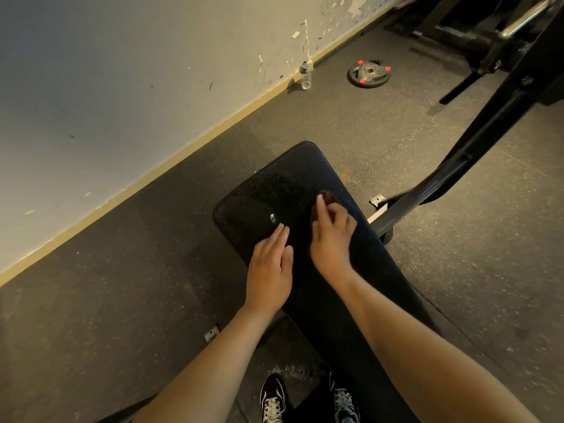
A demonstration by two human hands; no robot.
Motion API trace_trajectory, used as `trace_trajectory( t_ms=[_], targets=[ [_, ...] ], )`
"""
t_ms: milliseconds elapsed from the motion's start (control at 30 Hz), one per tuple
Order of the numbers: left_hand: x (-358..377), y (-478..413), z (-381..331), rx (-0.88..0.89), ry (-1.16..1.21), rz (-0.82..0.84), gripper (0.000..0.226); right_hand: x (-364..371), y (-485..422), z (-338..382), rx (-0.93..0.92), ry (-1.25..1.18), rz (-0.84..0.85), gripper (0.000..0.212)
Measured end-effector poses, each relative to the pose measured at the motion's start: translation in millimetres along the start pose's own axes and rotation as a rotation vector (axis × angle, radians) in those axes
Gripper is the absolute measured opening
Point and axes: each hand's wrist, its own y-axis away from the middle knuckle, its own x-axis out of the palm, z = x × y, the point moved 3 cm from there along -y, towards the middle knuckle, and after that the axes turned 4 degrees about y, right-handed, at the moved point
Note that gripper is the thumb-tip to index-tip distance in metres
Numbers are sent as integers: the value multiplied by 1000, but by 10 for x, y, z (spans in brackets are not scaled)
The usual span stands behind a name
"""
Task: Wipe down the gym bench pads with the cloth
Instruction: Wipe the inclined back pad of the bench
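Observation:
The black gym bench pad (274, 184) runs from bottom centre up to mid-frame, and its far part glistens with fine droplets. A small white mark (273, 218) sits on the pad. My left hand (270, 267) rests flat on the pad near its left edge, fingers straight and together. My right hand (331, 236) is on the pad's right side with its fingers bent over a dark reddish-brown cloth (328, 195). Only the edges of the cloth show, beyond the fingertips and beside the thumb.
A black machine frame (488, 126) slants along the right of the bench. On the rubber floor lie a weight plate (369, 73) and a clear bottle (306, 75) by the scuffed wall. My shoes (272, 398) stand below the bench.

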Motion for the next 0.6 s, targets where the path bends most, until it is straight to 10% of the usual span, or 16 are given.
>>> trace_trajectory(
  t_ms=[133, 433, 600],
  targets=[
    [114, -142, -183, 62, -71, -2, 46, -6, 190, -94, -298, 92, 41, 58],
    [329, -189, -184, 66, -226, 57, 46, -158, 217, -810, 361, -268, -148, 55],
    [352, -295, -275, 45, -202, 59, 48, -211, -215, -394, 179, -241, -63, 56]
  ],
)
